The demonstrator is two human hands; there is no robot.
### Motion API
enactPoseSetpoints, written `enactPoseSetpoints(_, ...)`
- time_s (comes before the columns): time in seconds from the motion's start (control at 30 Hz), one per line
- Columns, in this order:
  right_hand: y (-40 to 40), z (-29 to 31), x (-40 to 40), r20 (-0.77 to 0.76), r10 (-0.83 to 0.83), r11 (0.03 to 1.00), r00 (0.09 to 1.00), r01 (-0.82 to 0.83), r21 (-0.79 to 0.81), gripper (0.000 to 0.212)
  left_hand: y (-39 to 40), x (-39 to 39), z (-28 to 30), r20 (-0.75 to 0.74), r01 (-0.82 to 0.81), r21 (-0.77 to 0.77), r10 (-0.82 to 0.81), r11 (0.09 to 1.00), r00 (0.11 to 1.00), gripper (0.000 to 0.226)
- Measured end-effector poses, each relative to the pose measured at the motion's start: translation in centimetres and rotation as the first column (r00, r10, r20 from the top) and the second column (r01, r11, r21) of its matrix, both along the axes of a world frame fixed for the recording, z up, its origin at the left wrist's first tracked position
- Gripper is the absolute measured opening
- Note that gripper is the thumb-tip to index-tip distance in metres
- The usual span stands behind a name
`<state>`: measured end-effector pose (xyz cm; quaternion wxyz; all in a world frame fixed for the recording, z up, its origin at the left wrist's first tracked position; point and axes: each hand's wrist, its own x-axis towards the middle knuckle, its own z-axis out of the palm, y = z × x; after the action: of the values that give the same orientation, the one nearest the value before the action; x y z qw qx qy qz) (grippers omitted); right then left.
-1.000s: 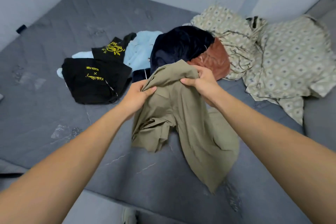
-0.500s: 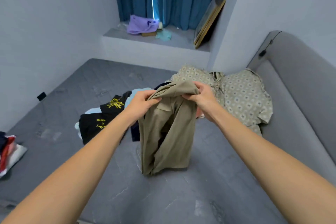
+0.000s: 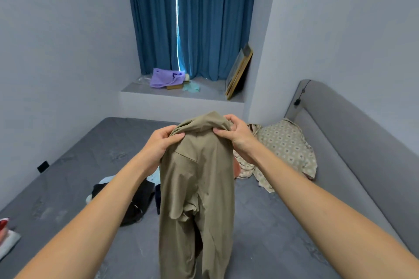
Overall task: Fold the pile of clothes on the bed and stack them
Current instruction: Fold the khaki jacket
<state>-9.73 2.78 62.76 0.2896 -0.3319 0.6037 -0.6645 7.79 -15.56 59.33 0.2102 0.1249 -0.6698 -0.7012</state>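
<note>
Garment: the khaki garment (image 3: 197, 188) now hangs full length in the air in front of the person; a second ago it was bunched and partly lying on the bed, so it has been lifted clear and is dropping open under its own weight.
Left hand: the left hand (image 3: 162, 141) pinches the top edge of the garment, thumb in front, fingers curled behind.
Right hand: the right hand (image 3: 235, 131) pinches the same top edge just beside the left hand, with gathered cloth humped between them.
View: the head has tipped up since then; the curtain and ledge now fill the top of the view, and the pile sits lower and is half hidden.
Meaning: this looks like the shake-out before folding; the hands are close together, so they likely need to part along the edge to spread the cloth flat. No fold is made in it yet.
Pile: dark clothes (image 3: 136, 201) lie on the bed behind the left forearm; a patterned cloth (image 3: 285, 149) lies to the right, near the headboard (image 3: 353, 133).
Bed: grey mattress (image 3: 68, 176), bare and quilted.
Room: blue curtain (image 3: 204, 18) over a ledge holding a purple bag (image 3: 164, 77) and a leaning frame (image 3: 239, 71).
</note>
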Motion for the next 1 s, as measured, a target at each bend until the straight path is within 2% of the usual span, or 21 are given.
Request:
enactPoseSetpoints(0.13, -0.6, -1.6, 0.6, -0.076, -0.143, 0.990, 0.987, 0.140, -0.033, 0.044, 1.5, 0.2, 0.4, -0.003, -0.052, -0.037, 0.052, 0.998, 0.999, 0.037)
enactPoseSetpoints(0.27, -0.8, -3.2, 1.1, -0.289, -0.339, 0.941, 0.895, 0.329, -0.085, 0.053, 2.8, 0.1, -0.4, -0.063, -0.205, -0.043, 0.202, 0.978, 0.977, 0.012)
enactPoseSetpoints(0.37, -1.2, -4.7, 2.3, -0.372, -0.395, 0.916, 0.840, 0.388, -0.097, 0.054, 3.8, 0.1, -1.5, -0.075, -0.283, -0.077, 0.278, 0.956, 0.958, 0.013)
enactPoseSetpoints(0.47, -1.8, -6.7, 3.1, -0.411, -0.434, 0.890, 0.801, 0.452, -0.057, 0.047, 5.4, -0.3, -2.7, -0.074, -0.315, -0.091, 0.309, 0.945, 0.948, 0.014)
enactPoseSetpoints(0.6, -1.9, -8.9, 3.3, -0.382, -0.464, 0.852, 0.799, 0.520, 0.054, 0.040, 7.1, -0.7, -4.6, -0.068, -0.351, -0.092, 0.345, 0.932, 0.936, 0.010)
enactPoseSetpoints(0.73, -1.2, -10.7, 3.2, -0.472, -0.446, 0.821, 0.760, 0.558, 0.124, 0.026, 8.0, -0.8, -6.6, -0.034, -0.357, -0.123, 0.355, 0.926, 0.934, 0.013)
enactPoseSetpoints(0.8, -0.9, -10.9, 3.2, -0.372, -0.379, 0.874, 0.847, 0.460, 0.156, 0.017, 8.6, -0.9, -7.3, -0.027, -0.338, -0.100, 0.337, 0.936, 0.941, 0.012)
enactPoseSetpoints(0.87, -0.7, -10.5, 3.5, -0.076, -0.268, 0.944, 0.960, 0.277, 0.180, 0.016, 9.0, -1.1, -7.8, -0.017, -0.318, -0.088, 0.318, 0.944, 0.948, 0.014)
enactPoseSetpoints(0.93, -0.6, -10.3, 3.8, 0.202, -0.165, 0.974, 0.965, 0.127, 0.189, 0.024, 9.3, -1.4, -8.2, -0.009, -0.314, -0.102, 0.315, 0.944, 0.949, 0.016)
enactPoseSetpoints(1.0, -0.5, -10.6, 3.8, 0.337, -0.104, 0.982, 0.936, 0.044, 0.181, 0.030, 9.4, -1.6, -8.7, -0.012, -0.321, -0.130, 0.322, 0.938, 0.947, 0.014)
